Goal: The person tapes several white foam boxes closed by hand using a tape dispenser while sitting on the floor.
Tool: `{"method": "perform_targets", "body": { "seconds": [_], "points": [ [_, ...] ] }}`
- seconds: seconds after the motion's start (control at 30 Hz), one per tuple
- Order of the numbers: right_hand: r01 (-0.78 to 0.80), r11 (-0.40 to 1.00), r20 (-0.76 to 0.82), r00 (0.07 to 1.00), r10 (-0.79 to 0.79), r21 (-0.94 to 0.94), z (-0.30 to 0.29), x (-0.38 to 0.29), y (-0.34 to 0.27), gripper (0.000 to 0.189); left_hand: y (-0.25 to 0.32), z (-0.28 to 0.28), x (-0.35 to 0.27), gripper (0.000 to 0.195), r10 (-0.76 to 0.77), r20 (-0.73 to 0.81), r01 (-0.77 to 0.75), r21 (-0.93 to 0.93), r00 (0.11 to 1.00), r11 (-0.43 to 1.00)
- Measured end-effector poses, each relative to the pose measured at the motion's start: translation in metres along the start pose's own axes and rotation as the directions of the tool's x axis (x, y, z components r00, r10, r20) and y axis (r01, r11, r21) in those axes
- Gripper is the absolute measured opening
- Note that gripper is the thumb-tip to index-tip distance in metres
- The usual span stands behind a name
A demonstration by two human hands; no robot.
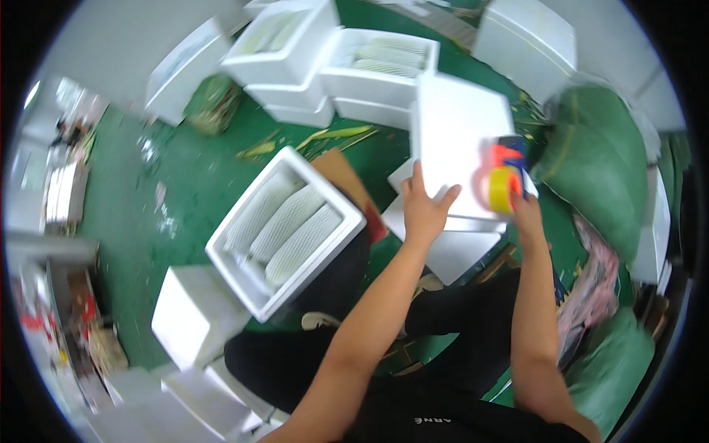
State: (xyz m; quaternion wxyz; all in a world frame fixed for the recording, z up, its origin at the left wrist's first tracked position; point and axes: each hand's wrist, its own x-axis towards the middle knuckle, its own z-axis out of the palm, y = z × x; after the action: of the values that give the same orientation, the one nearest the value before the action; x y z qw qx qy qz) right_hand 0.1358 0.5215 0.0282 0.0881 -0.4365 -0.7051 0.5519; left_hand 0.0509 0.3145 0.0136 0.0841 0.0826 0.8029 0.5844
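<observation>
A closed white foam box [457, 122] stands in front of me. My left hand [425, 209] lies on its near edge, thumb and index finger spread apart over the lid. My right hand [526, 213] holds a tape dispenser [509, 155] with a roll of yellow tape [500, 191], slightly blurred, over the box's right side. It is unclear whether tape touches the lid. Left of my hands, an uncovered foam box [354, 213] holds three long items in white foam netting [285, 221]. What the netting wraps is hidden.
More foam boxes [299, 72] are stacked at the back, some with netted items inside. A full green sack [601, 160] bulges on the right, above pink plastic sheeting [595, 277]. Leaf scraps [332, 134] litter the green floor [133, 183]. A cardboard piece [346, 180] lies beside the uncovered box.
</observation>
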Motion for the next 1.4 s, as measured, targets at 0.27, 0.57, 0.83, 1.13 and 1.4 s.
{"method": "perform_targets", "body": {
  "seconds": [0.27,0.57,0.83,1.13,1.4],
  "points": [
    [-0.467,0.678,0.657,0.754,-0.030,0.568,0.119,-0.255,0.018,0.028,0.005,-0.363,-0.014,0.070,-0.056,0.147,0.011,0.293,0.988,0.956],
    [-0.569,0.760,0.559,0.757,0.337,0.313,0.120,-0.279,0.065,0.029,-0.100,-0.416,0.021,0.071,-0.215,0.128,0.108,0.562,0.968,0.820],
    [-0.336,0.601,0.507,0.852,-0.134,0.725,0.170,-0.244,0.039,0.023,-0.073,-0.423,0.007,0.077,-0.078,0.205,-0.071,0.631,0.976,0.773],
    [-0.210,0.921,0.554,0.832,-0.008,0.329,0.272,-0.328,-0.022,0.091,-0.080,-0.447,-0.030,0.092,-0.371,0.077,0.273,0.546,0.925,0.792],
    [-0.475,0.655,0.602,0.797,0.038,0.587,0.223,-0.306,0.027,0.064,-0.078,-0.388,-0.002,0.094,-0.039,0.239,-0.189,0.847,0.970,0.497]
  ]
}}
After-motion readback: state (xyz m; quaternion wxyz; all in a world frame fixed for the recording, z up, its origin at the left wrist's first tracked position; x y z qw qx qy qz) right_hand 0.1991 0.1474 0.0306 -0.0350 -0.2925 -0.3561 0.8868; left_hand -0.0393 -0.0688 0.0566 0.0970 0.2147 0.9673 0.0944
